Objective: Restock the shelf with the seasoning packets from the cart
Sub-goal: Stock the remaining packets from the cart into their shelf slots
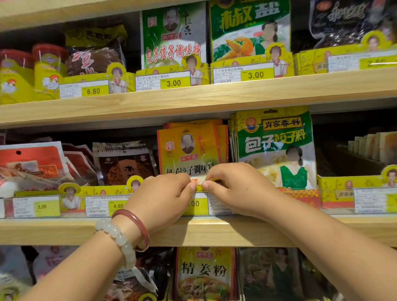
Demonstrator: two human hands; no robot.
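Observation:
A stack of yellow-orange seasoning packets (190, 148) stands upright in a yellow display tray on the middle wooden shelf (218, 230). My left hand (163, 199), with two bracelets on its wrist, and my right hand (237, 189) meet at the tray's front lip, right below the packets. The fingertips of both hands pinch the yellow lip above a price label (196, 204). The lower part of the front packet is hidden behind my hands. The cart is out of view.
Green-and-yellow packets (276, 147) stand right of the stack, dark packets (123, 164) and red ones (29, 165) to its left. The upper shelf (191, 98) holds green packets (173, 36) with price tags. More packets (204, 276) hang below.

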